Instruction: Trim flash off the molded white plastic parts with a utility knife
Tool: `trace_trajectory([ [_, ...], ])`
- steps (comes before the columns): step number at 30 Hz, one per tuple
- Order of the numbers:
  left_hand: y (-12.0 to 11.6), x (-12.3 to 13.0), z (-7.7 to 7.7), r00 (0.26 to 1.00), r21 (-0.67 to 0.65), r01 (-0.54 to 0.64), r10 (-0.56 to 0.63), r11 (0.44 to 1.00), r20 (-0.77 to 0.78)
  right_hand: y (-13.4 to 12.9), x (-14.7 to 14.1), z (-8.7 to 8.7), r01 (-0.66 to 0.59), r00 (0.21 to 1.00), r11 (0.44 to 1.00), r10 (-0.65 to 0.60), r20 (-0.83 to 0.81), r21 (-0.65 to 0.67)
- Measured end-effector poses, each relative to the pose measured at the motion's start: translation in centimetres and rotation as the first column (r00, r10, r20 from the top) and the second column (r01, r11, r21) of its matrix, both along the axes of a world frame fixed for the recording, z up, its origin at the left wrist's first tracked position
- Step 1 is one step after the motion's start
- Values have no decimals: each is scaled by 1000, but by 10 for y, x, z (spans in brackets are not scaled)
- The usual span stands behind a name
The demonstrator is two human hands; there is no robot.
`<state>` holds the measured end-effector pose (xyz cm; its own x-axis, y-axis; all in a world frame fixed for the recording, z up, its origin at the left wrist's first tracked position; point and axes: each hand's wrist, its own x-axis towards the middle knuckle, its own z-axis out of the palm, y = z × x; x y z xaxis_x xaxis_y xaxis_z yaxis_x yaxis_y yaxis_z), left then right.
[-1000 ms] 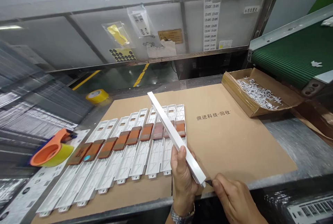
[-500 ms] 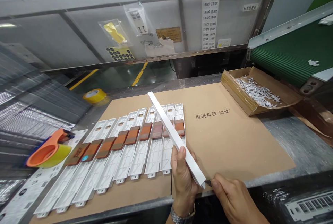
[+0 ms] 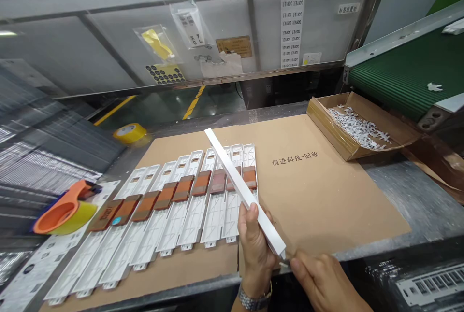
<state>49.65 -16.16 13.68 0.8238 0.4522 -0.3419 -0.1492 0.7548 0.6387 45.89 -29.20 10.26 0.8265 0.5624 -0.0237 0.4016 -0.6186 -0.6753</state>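
Observation:
My left hand [image 3: 254, 239] is closed around the lower part of a long white plastic strip [image 3: 232, 169], which slants up and to the left over the row. My right hand [image 3: 321, 276] is closed at the strip's near end, its fingers round a small blade [image 3: 286, 261] that is mostly hidden. The blade's tip is at the strip's end corner. To the left, several white ribbed plastic strips [image 3: 188, 222] lie side by side, hollow face up. Brown-orange blocks [image 3: 183, 188] rest across their middles.
Cardboard [image 3: 308, 205] covers the bench. A shallow carton [image 3: 329, 128] of white scraps stands back right, beside a green conveyor belt [image 3: 395, 73]. An orange tape dispenser [image 3: 65, 208] and a yellow tape roll [image 3: 129, 133] are at the left. A stacked dark tray is low right.
My right hand has shifted slightly down and left at the strip's end, and a small pale sliver now shows there. My left hand and the strip are nearly still.

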Motion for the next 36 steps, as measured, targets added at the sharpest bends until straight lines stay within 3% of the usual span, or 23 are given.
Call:
trace_trajectory([
  [3, 2, 1, -4, 1000, 24, -5, 4, 1000, 14, -1, -5, -10, -53, 998, 999, 53, 32, 2],
  [6, 8, 1, -8, 1000, 74, 12, -11, 997, -22, -5, -5, -5, -70, 994, 993, 77, -72, 92],
  [9, 15, 1, -9, 999, 74, -16, 20, 997, -47, -13, -2, 11, 3, 979, 966, 50, -199, 260],
  [13, 16, 1, -5, 995, 72, -79, 82, 994, -48, -19, 2, 17, 90, 990, 921, -43, -131, 379],
  [17, 9, -3, -2, 998, 101, -62, 62, 993, 5, -17, 4, -3, 101, 980, 946, -149, 134, 309],
  [21, 4, -8, -5, 998, 223, -54, 49, 973, 27, -10, 4, -15, 193, 865, 951, -281, 416, 240],
  [26, 4, -13, -16, 997, 365, -78, 82, 928, 5, -2, 0, -11, 264, 801, 940, -339, 494, 216],
  [36, 1, -19, -15, 989, 458, -117, 147, 881, -31, -1, 2, -14, 223, 760, 969, -240, 604, 105],
])
